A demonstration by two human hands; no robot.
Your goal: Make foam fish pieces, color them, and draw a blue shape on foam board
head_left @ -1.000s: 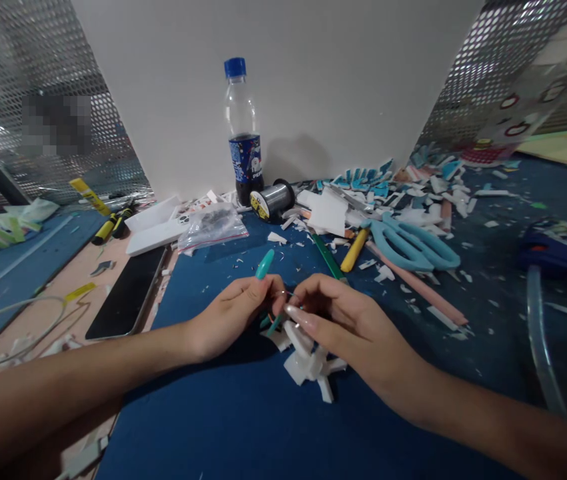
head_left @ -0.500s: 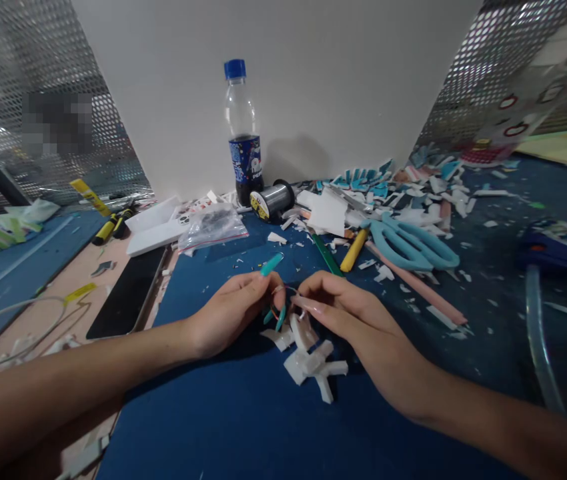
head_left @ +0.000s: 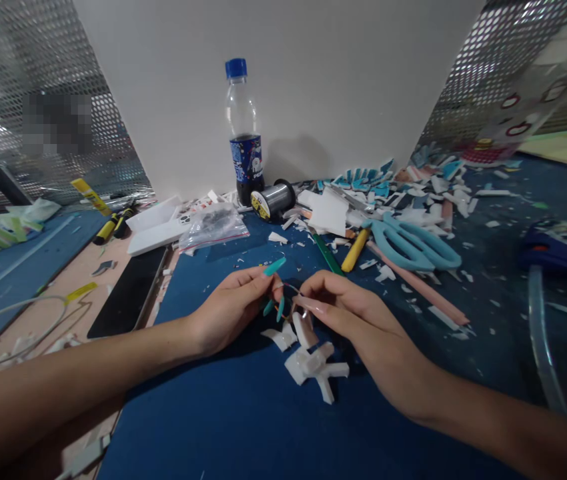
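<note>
A thin strand [head_left: 291, 287] appears to be pinched by the fingers of both the left hand [head_left: 233, 303] and the right hand [head_left: 356, 307], just above white strip-like offcuts [head_left: 313, 363] on the blue desk [head_left: 203, 413]. The left thumb's teal nail [head_left: 274, 267] has been tipped rightward and the gap slightly widened, so the strand is better exposed for handling.

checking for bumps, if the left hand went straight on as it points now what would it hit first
The left hand would probably meet the right hand first, just across a small gap, though depth is unclear.
</note>
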